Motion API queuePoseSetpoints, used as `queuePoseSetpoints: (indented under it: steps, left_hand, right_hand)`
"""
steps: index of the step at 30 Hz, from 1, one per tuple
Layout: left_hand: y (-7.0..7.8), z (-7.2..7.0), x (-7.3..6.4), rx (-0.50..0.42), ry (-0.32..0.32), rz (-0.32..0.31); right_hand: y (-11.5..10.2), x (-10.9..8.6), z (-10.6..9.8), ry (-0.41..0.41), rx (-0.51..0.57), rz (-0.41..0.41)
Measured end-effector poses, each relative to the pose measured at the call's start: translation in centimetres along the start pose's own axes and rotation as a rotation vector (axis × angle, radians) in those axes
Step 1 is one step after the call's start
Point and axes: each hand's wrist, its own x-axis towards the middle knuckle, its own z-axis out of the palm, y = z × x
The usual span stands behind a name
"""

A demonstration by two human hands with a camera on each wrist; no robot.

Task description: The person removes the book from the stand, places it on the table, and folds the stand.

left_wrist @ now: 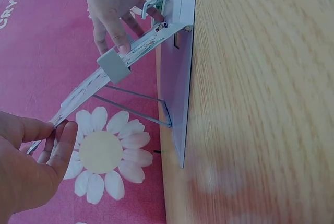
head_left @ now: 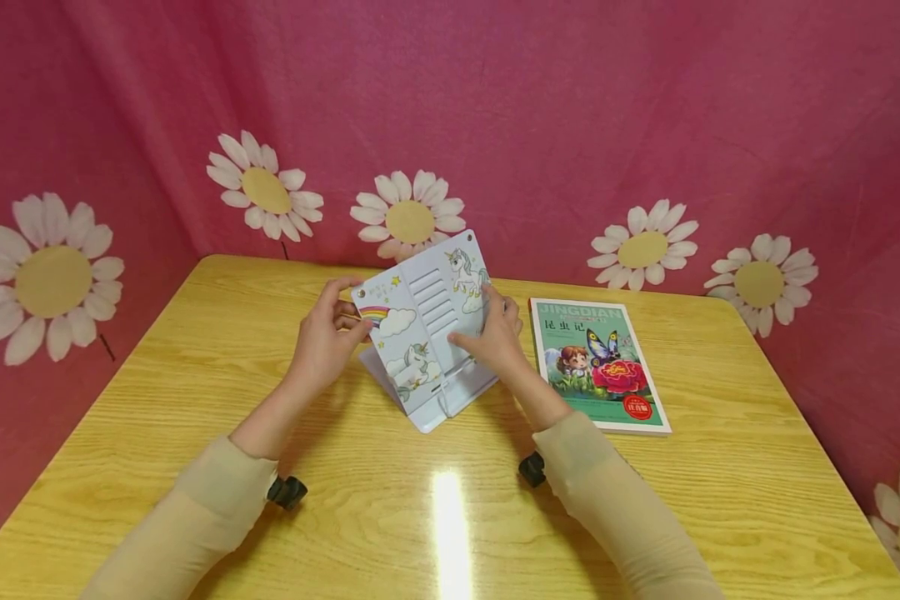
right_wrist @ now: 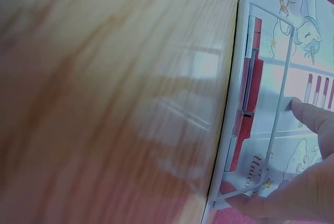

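Observation:
A white folding book stand (head_left: pixel 418 327) with unicorns, a rainbow and slots stands tilted back on its base plate (left_wrist: pixel 176 91). My left hand (head_left: pixel 326 333) pinches the upper left edge of the tilted panel, thumb in front and fingers behind. At the right edge, my right hand (head_left: pixel 501 333) grips the panel, its thumb (right_wrist: pixel 298 110) against the front face near the slots. A white wire page holder (right_wrist: pixel 285 78) runs across the lower front, close to the right fingers. Behind the panel, a wire support (left_wrist: pixel 130 110) reaches down to the base.
Right of the stand, a green-covered book (head_left: pixel 600 367) with a butterfly and a red flower lies flat on the wooden table (head_left: pixel 360 517). A pink cloth (head_left: pixel 510 125) with large daisies hangs behind the table and along its sides.

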Motion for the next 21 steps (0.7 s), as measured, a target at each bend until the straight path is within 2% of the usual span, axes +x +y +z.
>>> queuePoseSetpoints:
  steps: [8, 21]
  left_hand:
    - [-0.15, 0.12, -0.3, 0.015, 0.005, 0.008]
    - [0.1, 0.28, -0.88, -0.01, 0.004, 0.02]
  right_hand:
    - [0.16, 0.25, -0.17, -0.019, -0.006, -0.017]
    - [0.66, 0.69, -0.44, -0.042, 0.018, -0.063]
